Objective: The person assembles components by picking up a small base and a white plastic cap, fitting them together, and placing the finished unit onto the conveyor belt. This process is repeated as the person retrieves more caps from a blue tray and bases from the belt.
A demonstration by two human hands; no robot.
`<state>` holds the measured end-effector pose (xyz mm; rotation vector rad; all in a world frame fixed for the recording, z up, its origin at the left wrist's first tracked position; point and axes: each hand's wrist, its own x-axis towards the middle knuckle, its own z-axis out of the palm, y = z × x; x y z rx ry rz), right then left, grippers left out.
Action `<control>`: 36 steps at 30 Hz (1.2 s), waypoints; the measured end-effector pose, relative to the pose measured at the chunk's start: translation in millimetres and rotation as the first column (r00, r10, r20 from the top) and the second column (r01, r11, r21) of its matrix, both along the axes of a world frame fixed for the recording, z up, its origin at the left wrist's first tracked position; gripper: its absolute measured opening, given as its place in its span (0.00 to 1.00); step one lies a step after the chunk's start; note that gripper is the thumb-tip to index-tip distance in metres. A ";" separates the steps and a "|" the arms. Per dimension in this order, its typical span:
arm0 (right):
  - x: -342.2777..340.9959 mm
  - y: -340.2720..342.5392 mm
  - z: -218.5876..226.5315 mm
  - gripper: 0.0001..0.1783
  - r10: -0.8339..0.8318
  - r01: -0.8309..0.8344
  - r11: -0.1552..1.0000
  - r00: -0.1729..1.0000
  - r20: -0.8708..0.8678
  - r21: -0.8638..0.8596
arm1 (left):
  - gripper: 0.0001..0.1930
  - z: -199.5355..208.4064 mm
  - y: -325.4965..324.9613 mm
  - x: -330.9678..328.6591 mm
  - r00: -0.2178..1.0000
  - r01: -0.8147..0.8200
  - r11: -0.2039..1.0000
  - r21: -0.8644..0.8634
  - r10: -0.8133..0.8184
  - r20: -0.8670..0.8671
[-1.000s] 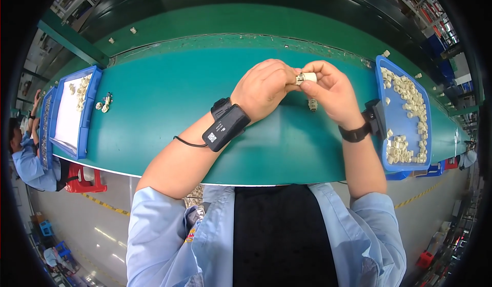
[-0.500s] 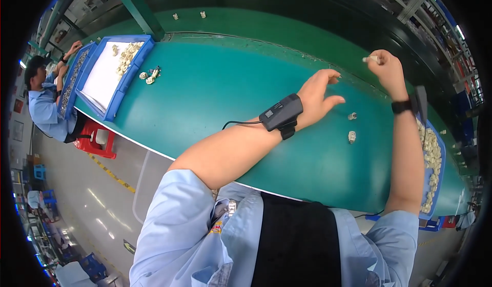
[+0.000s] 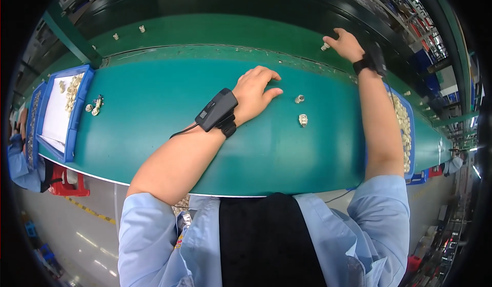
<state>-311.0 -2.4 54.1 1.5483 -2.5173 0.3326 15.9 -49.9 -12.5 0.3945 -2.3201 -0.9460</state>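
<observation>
Here's the right hand (image 3: 349, 46) out over the green ledge (image 3: 215, 28), fingers (image 3: 339, 31) parted just beside a pale part (image 3: 325, 47), while the left hand (image 3: 252, 93), loosely curled, is over the worktop (image 3: 169, 87), two more parts (image 3: 303, 120) to its right, blue trays (image 3: 77, 114) either side!

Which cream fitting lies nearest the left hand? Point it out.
The upper fitting, just right of the left hand; the lower fitting lies farther off.

Factory workshop, long green bench (image 3: 169, 92), blue parts trays (image 3: 74, 133), floor tape (image 3: 90, 210)
</observation>
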 end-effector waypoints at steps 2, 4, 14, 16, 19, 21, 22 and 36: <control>28.1 26.1 24.7 0.30 0.032 -0.029 0.997 0.998 0.052 -0.067 | 0.14 3.0 9.8 -1.9 0.998 0.070 0.997 -0.045 -0.070 0.000; 65.1 66.1 50.4 0.25 0.094 -0.123 0.989 0.951 0.295 0.080 | 0.14 7.3 21.9 -2.2 0.982 0.188 0.970 -0.152 -0.190 0.000; 51.9 227.7 35.5 0.23 -0.130 0.153 0.988 0.902 0.412 -0.024 | 0.11 1.6 62.1 -13.2 0.935 0.338 0.907 -0.251 -0.293 0.200; 31.3 251.5 21.3 0.21 -0.201 0.207 0.978 0.921 0.335 0.016 | 0.11 4.2 59.9 -12.3 0.942 0.309 0.912 -0.271 -0.255 0.217; 17.4 258.3 10.4 0.19 -0.263 0.250 0.964 0.947 0.184 0.088 | 0.10 3.5 59.1 -10.0 0.954 0.282 0.944 -0.173 -0.257 0.151; 31.2 241.7 2.6 0.17 -0.135 0.114 0.988 0.963 0.233 0.100 | 0.10 3.2 57.5 -8.6 0.961 0.260 0.958 -0.121 -0.246 0.123; 25.7 241.1 -2.7 0.17 -0.135 0.115 0.989 0.963 0.233 0.097 | 0.10 6.2 57.9 -5.6 0.962 0.253 0.965 0.068 -0.258 0.083; 144.7 186.9 34.1 0.16 0.452 0.148 0.868 0.160 0.877 -0.474 | 0.11 56.3 76.7 27.6 0.966 0.251 0.386 0.888 -0.149 -0.209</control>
